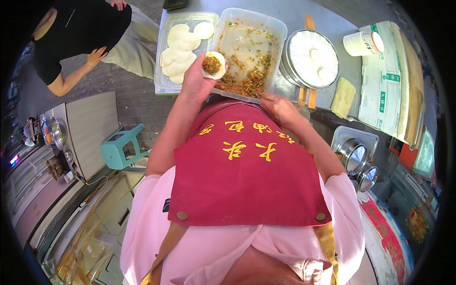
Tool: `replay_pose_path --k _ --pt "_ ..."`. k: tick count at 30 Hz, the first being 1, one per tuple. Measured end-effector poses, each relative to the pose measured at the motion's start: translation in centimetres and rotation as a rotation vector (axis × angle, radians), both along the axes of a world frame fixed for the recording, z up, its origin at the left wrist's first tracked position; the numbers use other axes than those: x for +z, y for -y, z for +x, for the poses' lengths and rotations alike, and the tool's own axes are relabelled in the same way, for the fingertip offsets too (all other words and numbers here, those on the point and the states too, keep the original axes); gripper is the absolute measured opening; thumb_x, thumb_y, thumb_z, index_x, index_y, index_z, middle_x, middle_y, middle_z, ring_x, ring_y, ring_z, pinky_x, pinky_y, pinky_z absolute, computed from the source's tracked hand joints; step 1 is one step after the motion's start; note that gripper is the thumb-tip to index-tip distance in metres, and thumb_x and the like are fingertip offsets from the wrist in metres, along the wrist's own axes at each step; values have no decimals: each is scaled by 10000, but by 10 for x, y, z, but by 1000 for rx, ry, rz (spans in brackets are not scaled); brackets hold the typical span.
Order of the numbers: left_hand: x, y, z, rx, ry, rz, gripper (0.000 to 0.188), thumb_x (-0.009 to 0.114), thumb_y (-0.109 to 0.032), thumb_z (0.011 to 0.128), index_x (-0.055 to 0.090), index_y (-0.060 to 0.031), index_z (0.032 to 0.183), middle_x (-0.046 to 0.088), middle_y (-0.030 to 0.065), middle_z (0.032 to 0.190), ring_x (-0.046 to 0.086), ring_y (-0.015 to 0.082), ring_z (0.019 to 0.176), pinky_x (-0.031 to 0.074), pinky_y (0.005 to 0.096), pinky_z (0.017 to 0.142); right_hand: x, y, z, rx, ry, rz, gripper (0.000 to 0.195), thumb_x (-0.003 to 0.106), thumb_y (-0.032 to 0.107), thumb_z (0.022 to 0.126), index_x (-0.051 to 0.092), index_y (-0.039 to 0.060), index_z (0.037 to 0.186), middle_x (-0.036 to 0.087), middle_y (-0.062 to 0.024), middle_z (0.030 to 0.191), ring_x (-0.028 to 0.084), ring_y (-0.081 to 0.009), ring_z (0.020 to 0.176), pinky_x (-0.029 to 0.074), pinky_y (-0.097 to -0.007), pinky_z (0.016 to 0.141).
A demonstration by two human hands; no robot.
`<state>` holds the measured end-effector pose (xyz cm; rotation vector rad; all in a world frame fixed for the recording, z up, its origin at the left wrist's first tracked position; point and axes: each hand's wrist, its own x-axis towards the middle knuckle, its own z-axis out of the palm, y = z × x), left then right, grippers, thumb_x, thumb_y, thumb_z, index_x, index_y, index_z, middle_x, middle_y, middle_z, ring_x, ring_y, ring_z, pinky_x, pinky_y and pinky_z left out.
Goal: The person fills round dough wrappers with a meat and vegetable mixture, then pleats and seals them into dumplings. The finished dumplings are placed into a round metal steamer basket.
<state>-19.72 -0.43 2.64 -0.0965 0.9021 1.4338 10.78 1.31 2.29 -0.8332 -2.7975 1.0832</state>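
Observation:
In my left hand (201, 78) rests a round dough wrapper (213, 66) with a mound of minced filling on it. The wrapper lies open over the left side of a plastic tub of filling (249, 53). My right hand (281, 108) is at the tub's near right corner, its fingers bent; whether it grips the rim or holds something I cannot tell. Left of the tub, a shallow plastic container (162, 50) holds several flat, overlapping dough wrappers (183, 37). To the right, a round metal steamer (285, 66) holds a few pale dough pieces (315, 55) on a white liner.
A folded yellowish cloth (343, 98), a stack of paper cups (363, 43) and a white box (381, 85) are on the right. A person in a black top (85, 32) stands at upper left. A teal plastic stool (123, 148) stands on the left, and metal steamers (352, 153) lie lower right.

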Motion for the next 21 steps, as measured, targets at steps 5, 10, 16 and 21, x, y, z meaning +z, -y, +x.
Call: replay_pose_path --k 5,10,16,21 --pt "-1 11 13 -98 -44 50 418 488 -231 1108 453 83 1382 592 244 1317 628 349 1213 574 465 1013 16 -7 12 -28 16 68 370 628 25 852 664 3 1220 648 -196 1155 673 -410 996 563 -482 867" --pt "19 14 33 -251 -149 115 299 520 -148 1086 526 55 1305 654 182 1206 674 245 1056 605 375 893 39 -24 -3 -416 -215 -92 348 659 58 931 648 -17 1270 680 -186 1089 705 -322 910 571 -375 823" --pt "24 17 53 -306 -230 161 212 544 -84 1061 585 34 1232 678 135 1133 682 195 971 596 334 852 31 -31 -62 -708 -517 -639 268 696 137 1000 663 -77 1159 720 -67 952 643 -108 817 537 -283 737" --pt "22 20 63 -322 -324 150 197 554 -77 1051 596 33 1209 686 111 1091 687 177 914 590 311 810 24 -28 -66 -672 -504 -663 241 712 93 977 667 -61 1158 728 -80 949 648 -104 805 533 -289 711"
